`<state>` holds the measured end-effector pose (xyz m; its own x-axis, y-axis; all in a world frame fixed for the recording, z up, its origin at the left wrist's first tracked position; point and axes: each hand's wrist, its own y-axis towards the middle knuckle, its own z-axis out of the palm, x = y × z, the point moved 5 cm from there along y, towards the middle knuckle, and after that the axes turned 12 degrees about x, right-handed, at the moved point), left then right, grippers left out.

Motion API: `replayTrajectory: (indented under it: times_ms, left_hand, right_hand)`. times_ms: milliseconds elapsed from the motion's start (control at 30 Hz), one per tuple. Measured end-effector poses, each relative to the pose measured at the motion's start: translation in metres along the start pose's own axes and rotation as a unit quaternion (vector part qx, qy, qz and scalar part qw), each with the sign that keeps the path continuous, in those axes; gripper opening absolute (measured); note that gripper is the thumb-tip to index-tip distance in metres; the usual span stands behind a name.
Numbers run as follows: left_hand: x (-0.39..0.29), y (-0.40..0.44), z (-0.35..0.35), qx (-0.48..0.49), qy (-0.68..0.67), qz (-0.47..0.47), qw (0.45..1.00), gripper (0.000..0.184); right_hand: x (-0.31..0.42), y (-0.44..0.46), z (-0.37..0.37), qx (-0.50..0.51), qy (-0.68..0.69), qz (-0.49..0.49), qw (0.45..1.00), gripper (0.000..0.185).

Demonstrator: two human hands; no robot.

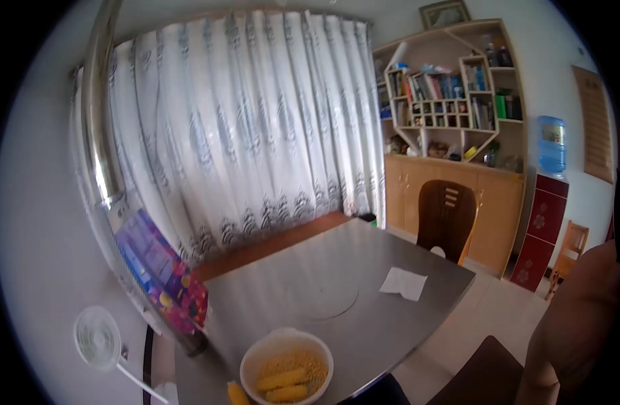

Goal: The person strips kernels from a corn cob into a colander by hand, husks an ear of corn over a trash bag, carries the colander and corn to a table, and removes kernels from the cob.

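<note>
What looks like my right hand is raised close to the camera at the right edge; its fingers are cut off or lost in the dark rim. It touches nothing that I can see. My left hand is out of view. At the near edge of the table stands a white bowl holding loose corn kernels and two yellow corn cobs. Another corn cob lies just left of the bowl, partly cut off by the frame.
The grey table carries a white sheet of paper. A metal pole with a colourful bag rises at left, near a white fan. Beyond are a wooden chair, a bookcase and a water dispenser.
</note>
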<state>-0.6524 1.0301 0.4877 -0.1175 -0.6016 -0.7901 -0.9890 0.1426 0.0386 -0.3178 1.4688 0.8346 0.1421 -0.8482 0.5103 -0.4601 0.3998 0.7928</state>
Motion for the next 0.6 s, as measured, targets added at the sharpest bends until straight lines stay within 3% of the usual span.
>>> replayTrajectory:
  times_ms: [33,133,200,267,367,433,600]
  left_hand:
    - [0.000,-0.007,-0.004,0.001,-0.001,-0.021,1.000,0.056]
    - [-0.038,-0.015,-0.004,-0.030,-0.189,-0.114,0.975,0.042]
    - [-0.078,-0.029,-0.014,-0.028,-0.189,-0.090,0.978,0.044]
    - [0.000,-0.003,0.006,-0.104,-0.084,0.069,0.989,0.045]
    - [-0.055,-0.016,-0.003,-0.061,-0.190,-0.039,0.979,0.045]
    - [-0.066,-0.020,-0.011,-0.098,-0.113,0.017,0.989,0.045]
    - [-0.049,-0.011,-0.004,-0.054,-0.186,-0.053,0.980,0.046]
  right_hand:
    - [0.000,0.002,0.003,0.002,0.001,0.002,1.000,0.052]
    - [0.000,0.004,0.005,0.003,-0.007,-0.001,1.000,0.050]
    - [-0.002,0.005,0.008,0.002,-0.007,0.001,1.000,0.049]
    - [-0.003,0.007,0.011,0.003,-0.002,0.003,1.000,0.048]
    - [-0.002,0.011,0.018,0.007,-0.004,0.004,1.000,0.046]
    - [-0.003,0.012,0.021,0.009,-0.007,0.008,1.000,0.045]
    - [-0.005,0.010,0.033,0.010,-0.019,0.027,0.999,0.042]
